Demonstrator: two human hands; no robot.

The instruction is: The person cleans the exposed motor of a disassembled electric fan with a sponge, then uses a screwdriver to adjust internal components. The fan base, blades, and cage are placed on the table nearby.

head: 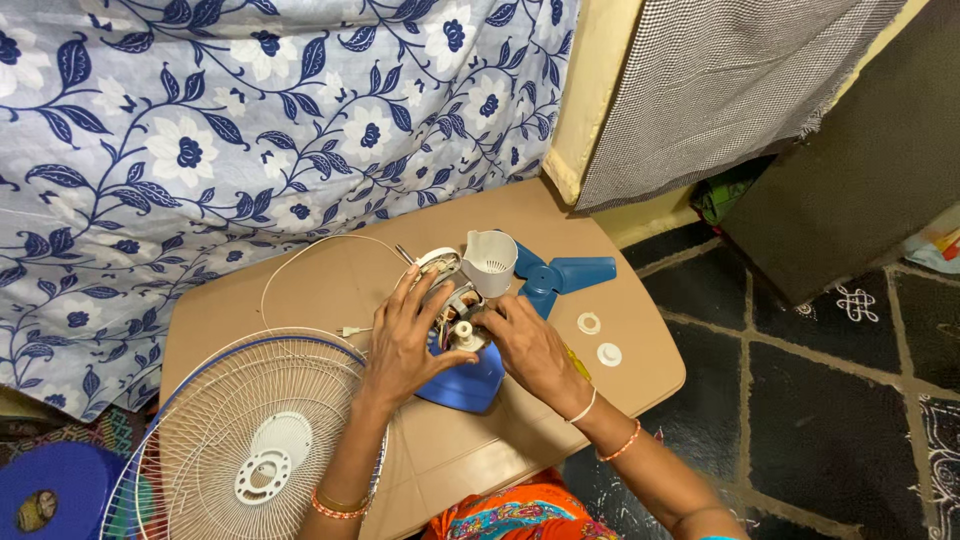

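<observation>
Left hand (405, 335): lies over the left side of the fan motor (455, 310), fingers spread and curved around its housing — clasped on it, steadying it.
Right hand (528, 345): fingertips pinched at the motor's right side near the white shaft hub (463, 333); what they grip is too small to tell.
Motor position: middle of the tabletop (640, 370), resting on the blue fan blade (470, 385), closer to the back edge than to the front.
Axis and pointing: the motor's long axis appears to run from the front of the table toward the back, and the shaft end with the white hub faces the person; the rear end points at the white rear motor cover (489, 262), which stands just behind it.
Blade: three-lobed, blue; one lobe reaches toward the right back corner, another lies under the hands.
Wire grille (250, 440): white with a blue rim, overhanging the left front corner.
Small parts: two white round pieces (598, 338) lie near the right edge, apart from the hands.
Cord (300, 262): a thin white loop toward the left back.
Step in hand: seems to be work on the bared motor at its shaft end.
Next move calls for: a firm hold by the left while the right works precisely on small parts.
</observation>
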